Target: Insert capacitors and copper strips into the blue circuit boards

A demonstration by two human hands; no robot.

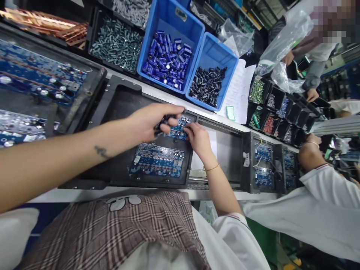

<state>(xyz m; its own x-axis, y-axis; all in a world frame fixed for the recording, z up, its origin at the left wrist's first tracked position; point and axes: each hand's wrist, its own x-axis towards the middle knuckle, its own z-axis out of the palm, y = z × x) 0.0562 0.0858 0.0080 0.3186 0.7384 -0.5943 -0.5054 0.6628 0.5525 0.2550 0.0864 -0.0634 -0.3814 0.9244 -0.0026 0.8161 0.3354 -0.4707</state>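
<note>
My left hand point(149, 119) is curled around several small black capacitors point(165, 122), held over the upper blue circuit board point(178, 131). The fingertips of my right hand point(199, 140) are pinched together at that board's right edge; whatever is between them is too small to make out. Below lies a second blue circuit board point(159, 160) with components along its rows. Both boards sit in a black carrier frame point(118, 165). Part of the upper board is hidden behind my hands.
Behind the carrier stand a blue bin point(201, 35) of blue capacitors and a smaller blue bin point(234, 62) of black ones. Dark green parts point(116, 43) fill a tray at left. Papers point(239, 90) lie right of the bins. A co-worker's arm point(312, 152) reaches in at right.
</note>
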